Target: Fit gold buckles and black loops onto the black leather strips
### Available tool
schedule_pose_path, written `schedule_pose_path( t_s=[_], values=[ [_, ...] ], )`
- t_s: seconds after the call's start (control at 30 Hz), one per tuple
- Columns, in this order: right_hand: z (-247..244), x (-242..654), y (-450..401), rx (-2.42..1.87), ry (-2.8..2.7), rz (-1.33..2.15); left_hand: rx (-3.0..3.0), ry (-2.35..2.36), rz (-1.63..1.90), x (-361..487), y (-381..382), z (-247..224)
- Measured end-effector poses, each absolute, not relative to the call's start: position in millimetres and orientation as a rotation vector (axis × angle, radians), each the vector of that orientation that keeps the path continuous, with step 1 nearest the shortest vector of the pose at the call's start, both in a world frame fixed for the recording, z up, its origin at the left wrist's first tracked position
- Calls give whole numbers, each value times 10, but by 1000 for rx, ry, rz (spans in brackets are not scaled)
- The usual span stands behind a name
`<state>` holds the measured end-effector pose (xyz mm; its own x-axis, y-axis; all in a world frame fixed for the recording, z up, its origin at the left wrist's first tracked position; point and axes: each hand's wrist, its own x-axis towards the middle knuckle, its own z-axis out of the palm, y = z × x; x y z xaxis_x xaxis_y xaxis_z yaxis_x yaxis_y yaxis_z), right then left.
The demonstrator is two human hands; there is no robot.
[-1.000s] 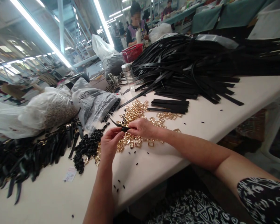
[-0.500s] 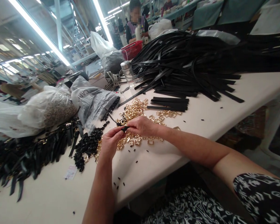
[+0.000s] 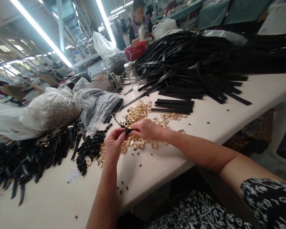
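Observation:
Between my two hands is a black strap [image 3: 127, 130], one thin end of it sticking up toward the back left. My left hand [image 3: 114, 140] pinches it with thumb and fingers from the left. From the right, my right hand [image 3: 146, 129] closes on the same strap, fingertips almost meeting the left ones. Any small part on the strap there is hidden by my fingers. Under and behind the hands spreads a heap of gold rectangular buckles [image 3: 138, 111]. Left of my left hand lies a pile of small black loops [image 3: 91, 148].
A large bundle of black straps [image 3: 181, 63] covers the back right, with a short cut stack [image 3: 173, 105] before it. A glass bottle [image 3: 132, 76] stands behind the buckles. Plastic bags [image 3: 50, 108] and finished-looking straps [image 3: 43, 152] lie left. A person [image 3: 138, 25] sits beyond a red basket [image 3: 135, 51].
Both hands stay close together on the strap. My left fingers have shifted slightly, and the strap's free end has tilted a little. The view has moved marginally.

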<state>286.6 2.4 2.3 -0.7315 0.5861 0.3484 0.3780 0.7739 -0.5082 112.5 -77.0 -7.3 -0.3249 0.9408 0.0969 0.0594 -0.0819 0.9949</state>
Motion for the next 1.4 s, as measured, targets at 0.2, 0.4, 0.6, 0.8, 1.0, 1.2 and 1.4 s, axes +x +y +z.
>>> schedule_pose_path(
  t_s=[0.2, 0.4, 0.6, 0.8, 1.0, 1.2, 1.4],
  values=[
    [43, 2845, 21, -819, -2415, 637, 1150, 1412, 1537, 1184, -783, -58],
    [-15, 2806, 6, -726, -2335, 931, 1213, 1471, 1523, 1145, -753, -106],
    [-101, 2775, 37, -750, -2181, 1217, 1284, 1476, 1561, 1165, -755, -158],
    [-64, 2749, -24, -725, -2003, 1415, 1172, 1455, 1709, 1206, -732, -180],
    [-78, 2716, -60, -705, -1882, 1561, 999, 1319, 1725, 1209, -697, -220],
    [-104, 2728, -36, -728, -2040, 1361, 1066, 1372, 1637, 1232, -705, -184],
    [-39, 2766, -48, -668, -2135, 1323, 1178, 1433, 1613, 1193, -717, -197]
  ],
)
